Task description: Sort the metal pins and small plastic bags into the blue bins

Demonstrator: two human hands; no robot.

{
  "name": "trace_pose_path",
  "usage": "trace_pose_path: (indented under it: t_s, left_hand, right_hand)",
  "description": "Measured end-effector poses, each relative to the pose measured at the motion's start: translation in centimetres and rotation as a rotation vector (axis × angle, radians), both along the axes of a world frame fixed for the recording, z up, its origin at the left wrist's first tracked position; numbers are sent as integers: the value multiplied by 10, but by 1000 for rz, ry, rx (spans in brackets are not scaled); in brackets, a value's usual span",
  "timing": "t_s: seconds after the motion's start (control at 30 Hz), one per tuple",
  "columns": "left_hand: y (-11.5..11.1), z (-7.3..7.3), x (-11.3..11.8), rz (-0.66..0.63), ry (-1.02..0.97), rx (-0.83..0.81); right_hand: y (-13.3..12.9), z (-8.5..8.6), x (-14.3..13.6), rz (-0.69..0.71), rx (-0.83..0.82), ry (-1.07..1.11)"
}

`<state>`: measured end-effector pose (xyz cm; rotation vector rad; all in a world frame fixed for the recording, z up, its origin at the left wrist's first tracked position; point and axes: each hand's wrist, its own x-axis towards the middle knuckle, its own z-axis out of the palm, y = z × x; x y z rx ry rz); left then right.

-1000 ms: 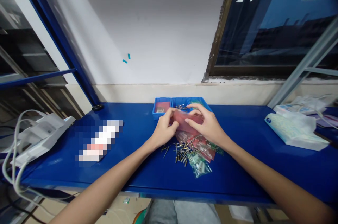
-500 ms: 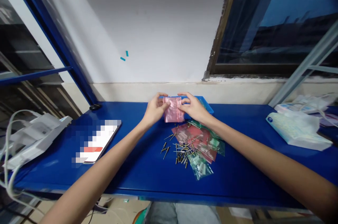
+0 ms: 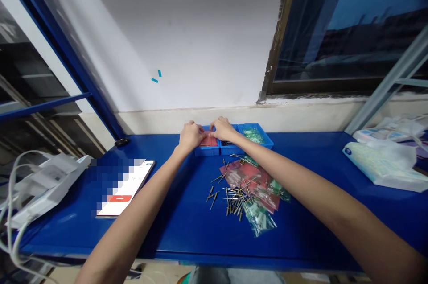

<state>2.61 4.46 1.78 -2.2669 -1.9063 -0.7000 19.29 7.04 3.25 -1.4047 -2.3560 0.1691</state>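
Observation:
At the back of the table, my left hand [image 3: 191, 136] and my right hand [image 3: 223, 129] come together over a blue bin [image 3: 207, 152]. Both have their fingers closed at the top edge of a pink plastic bag [image 3: 208, 141], which lies down in that bin. The fingers partly hide the bag. Right of it, another blue bin [image 3: 229, 150] holds small dark pieces, largely covered by my right hand. Clear green bags [image 3: 253, 134] fill the blue bin [image 3: 267, 140] at the far right of the row.
Several thin metal pins with brass-coloured ends [image 3: 236, 203] lie loose on the blue table [image 3: 174, 230]. Beside them are pink bags [image 3: 247, 170] and a green bag [image 3: 260, 218]. A phone [image 3: 125, 195] and power strip [image 3: 50, 181] are left; a tissue pack [image 3: 384, 163] is right.
Both hands have lowered the pink bag from above the table into the left blue bin, moving slightly left. The bins now show more fully. The camera view has shifted a little.

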Motion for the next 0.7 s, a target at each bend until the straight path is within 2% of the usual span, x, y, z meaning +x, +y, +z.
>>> trace_pose_path:
  t_s: [0.33, 0.5, 0.7]
  left_hand:
    - [1, 9, -4, -60, 145, -116]
    - [-3, 8, -3, -48, 152, -170]
    - [-5, 13, -8, -72, 128, -237]
  right_hand:
    - [-4, 10, 1, 24, -47, -133]
    - [-9, 7, 4, 44, 46, -85]
    - [-16, 2, 3, 52, 15, -131]
